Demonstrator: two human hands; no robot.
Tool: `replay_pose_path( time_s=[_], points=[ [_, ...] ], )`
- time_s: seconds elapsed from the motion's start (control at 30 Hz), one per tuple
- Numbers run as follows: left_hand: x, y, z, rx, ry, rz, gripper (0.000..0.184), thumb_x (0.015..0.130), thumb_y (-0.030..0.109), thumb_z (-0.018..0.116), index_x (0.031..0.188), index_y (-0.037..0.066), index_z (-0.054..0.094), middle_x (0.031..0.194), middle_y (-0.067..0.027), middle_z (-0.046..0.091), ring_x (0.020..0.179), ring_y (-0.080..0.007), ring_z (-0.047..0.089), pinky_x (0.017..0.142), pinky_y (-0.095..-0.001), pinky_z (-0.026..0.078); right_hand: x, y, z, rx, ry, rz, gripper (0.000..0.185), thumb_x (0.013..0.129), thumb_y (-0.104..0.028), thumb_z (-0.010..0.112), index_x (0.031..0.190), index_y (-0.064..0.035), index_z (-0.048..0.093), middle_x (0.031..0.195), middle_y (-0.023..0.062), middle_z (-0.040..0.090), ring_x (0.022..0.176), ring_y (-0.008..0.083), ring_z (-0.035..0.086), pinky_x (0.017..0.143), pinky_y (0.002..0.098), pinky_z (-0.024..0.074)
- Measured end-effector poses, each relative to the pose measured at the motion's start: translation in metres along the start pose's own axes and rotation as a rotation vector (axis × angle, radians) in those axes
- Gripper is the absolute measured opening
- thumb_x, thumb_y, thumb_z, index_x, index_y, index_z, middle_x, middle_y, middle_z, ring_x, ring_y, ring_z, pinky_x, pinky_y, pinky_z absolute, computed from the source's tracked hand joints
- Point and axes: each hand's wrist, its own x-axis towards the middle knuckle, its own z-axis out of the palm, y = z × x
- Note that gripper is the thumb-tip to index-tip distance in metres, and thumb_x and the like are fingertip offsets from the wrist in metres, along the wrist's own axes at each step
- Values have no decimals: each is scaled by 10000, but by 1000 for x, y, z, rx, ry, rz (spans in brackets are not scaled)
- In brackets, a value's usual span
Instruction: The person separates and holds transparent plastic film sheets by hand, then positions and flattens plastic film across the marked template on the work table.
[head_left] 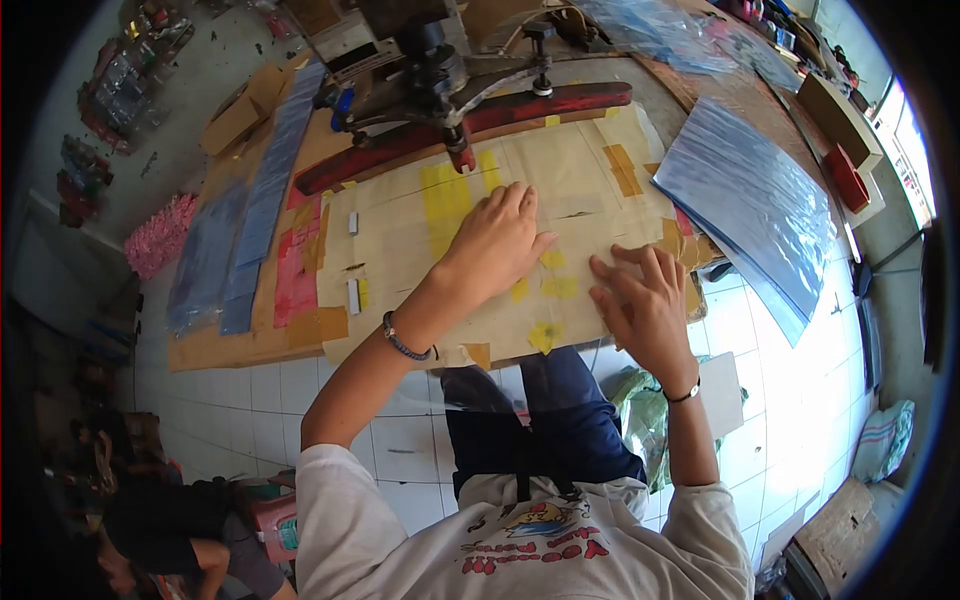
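The taped board (395, 275) lies on the wooden counter (225, 352), and both hands are on it. The left hand (500, 240) lies near the middle of the board, its grip flat and loose, fingers stretched forward and the thumb pointing right, with nothing seen in it. The right hand (640, 295) is at the board's right side, its grip wide, fingers bent and spread, also around nothing visible. Yellow tape (440, 205) runs in strips under and beside the left hand, pink tape (296, 275) covers the board's left margin, and two small pale blocks (353, 297) sit just inside that margin. Neither tape nor blocks show any writing or brand that can be read. Across the board's far edge stands a dark press with a long red bar (550, 106). Bluish plastic sheets (750, 190) overlap the board's right side, and more film (270, 190) lies to its left. The only sizeable writing is red lettering (535, 552) beside a cartoon print on the person's shirt (430, 555), nearer than the board; it shows upside down and too unclear to read.
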Motion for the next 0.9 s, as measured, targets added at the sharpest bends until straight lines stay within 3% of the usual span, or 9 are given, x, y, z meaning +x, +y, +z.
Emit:
replay_pose_path(
  time_s=[0.13,0.23,0.33,0.43,0.63,0.9],
  points=[
    [11,2,-8,-55,-131,-44,494,925,330,656,1248,-28,550,1112,-183,569,1083,-339,547,961,-424,439,-10,1,-1,43,12,33,255,823,-193,724,1071,-136,746,1125,86,635,1074,284,550,964,402,386],
    [11,-7,0,-266,-57,-20,410,904,319,690,1130,-4,575,1051,-143,559,1022,-324,543,917,-421,433,-4,10,-6,98,-50,82,213,825,-169,720,1029,-117,749,1091,83,636,1025,276,568,932,391,411],
    [12,-8,1,-224,-71,-31,368,898,315,700,1076,18,574,1034,-123,554,1005,-317,539,903,-424,427,17,20,-5,202,-60,162,190,834,-147,705,1012,-86,738,1067,91,633,988,280,575,899,385,441],
    [11,-8,7,-250,36,-18,392,885,324,713,1104,25,586,1033,-126,551,979,-310,546,879,-417,439,43,29,1,186,-11,136,211,861,-119,664,1058,-54,706,1069,114,626,989,304,569,887,395,466],
    [11,-12,8,-353,19,-85,470,814,306,778,1131,10,596,995,-127,562,927,-299,554,829,-400,460,73,45,26,48,-14,81,228,891,-110,620,1104,-64,689,1076,106,608,1028,297,548,921,401,449],
    [11,-14,9,-357,8,-40,453,753,291,819,1051,27,603,966,-97,569,904,-278,535,852,-376,441,74,45,26,28,-75,57,129,891,-128,624,1003,-79,665,1051,85,591,997,287,541,895,403,435]
  ],
)
